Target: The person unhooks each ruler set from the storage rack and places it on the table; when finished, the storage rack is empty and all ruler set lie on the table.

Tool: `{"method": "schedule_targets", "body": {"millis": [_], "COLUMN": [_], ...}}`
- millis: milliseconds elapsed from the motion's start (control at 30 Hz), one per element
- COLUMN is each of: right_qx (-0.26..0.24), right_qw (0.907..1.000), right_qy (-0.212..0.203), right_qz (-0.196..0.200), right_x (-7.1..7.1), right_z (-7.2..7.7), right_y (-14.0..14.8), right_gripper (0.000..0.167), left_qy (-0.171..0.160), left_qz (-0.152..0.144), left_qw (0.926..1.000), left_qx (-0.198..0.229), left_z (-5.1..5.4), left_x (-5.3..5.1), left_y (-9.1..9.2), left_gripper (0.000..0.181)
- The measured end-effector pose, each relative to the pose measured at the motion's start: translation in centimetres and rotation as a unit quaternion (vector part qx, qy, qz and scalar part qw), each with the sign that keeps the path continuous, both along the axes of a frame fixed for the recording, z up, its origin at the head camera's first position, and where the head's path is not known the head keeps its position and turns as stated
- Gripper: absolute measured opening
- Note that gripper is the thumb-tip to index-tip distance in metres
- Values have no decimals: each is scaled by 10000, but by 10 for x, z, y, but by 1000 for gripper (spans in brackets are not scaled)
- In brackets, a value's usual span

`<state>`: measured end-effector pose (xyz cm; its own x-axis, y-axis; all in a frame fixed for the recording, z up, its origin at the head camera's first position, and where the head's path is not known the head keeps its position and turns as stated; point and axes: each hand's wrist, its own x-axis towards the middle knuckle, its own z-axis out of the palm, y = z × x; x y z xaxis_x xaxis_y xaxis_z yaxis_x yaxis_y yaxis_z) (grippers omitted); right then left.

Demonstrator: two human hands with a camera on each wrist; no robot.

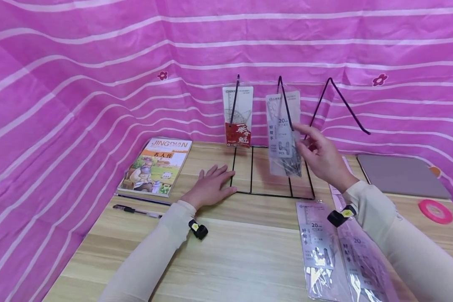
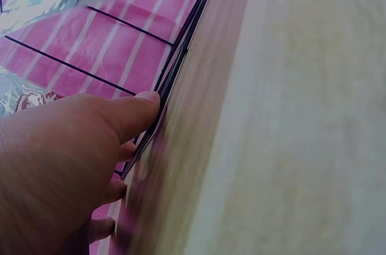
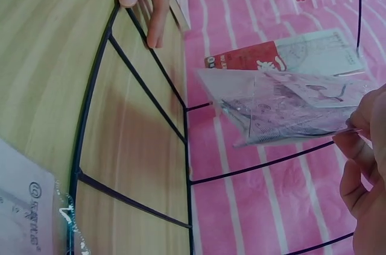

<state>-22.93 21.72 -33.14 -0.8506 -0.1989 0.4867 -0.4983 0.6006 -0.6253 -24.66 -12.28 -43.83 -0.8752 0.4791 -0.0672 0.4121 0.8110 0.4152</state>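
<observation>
A black wire rack (image 1: 252, 176) stands on the table, its hooks rising against the pink cloth. My left hand (image 1: 212, 186) rests with fingers spread at the base's left side; in the left wrist view its thumb touches the wire. A clear-wrapped ruler set packet (image 1: 280, 138) marked 20 cm hangs at the middle hook. My right hand (image 1: 321, 155) pinches that packet's edge between thumb and finger, plain in the right wrist view. A white-and-red packet (image 1: 238, 113) hangs at the left hook. On the right hook (image 1: 349, 105) nothing hangs.
Further ruler set packets (image 1: 321, 251) lie at the front right, under the right forearm. A book (image 1: 156, 167) and pens (image 1: 136, 211) lie at the left. A grey flat panel (image 1: 402, 176) and a pink tape ring (image 1: 436, 211) lie at the right.
</observation>
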Motion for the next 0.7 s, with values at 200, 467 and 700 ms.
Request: {"method": "schedule_targets", "body": {"millis": [200,467,700], "right_qx": [-8,119,380], "right_qw": [9999,9995,9981], "right_qy": [-1,267,484], "right_qz": [-100,-81,16], "right_x": [13,34,57], "right_z": [3,4,0], "right_y": [5,12,20], "right_gripper": [55,57,60], "left_qy": [-58,-157,-138], "left_qz": [-7,-39,-30], "left_qw": [10000,9999,9999], "left_qx": [28,15,26], "left_z": [0,0,1], "left_x": [1,-1,0], "left_y": [0,0,0], "left_gripper": [70,71,71]}}
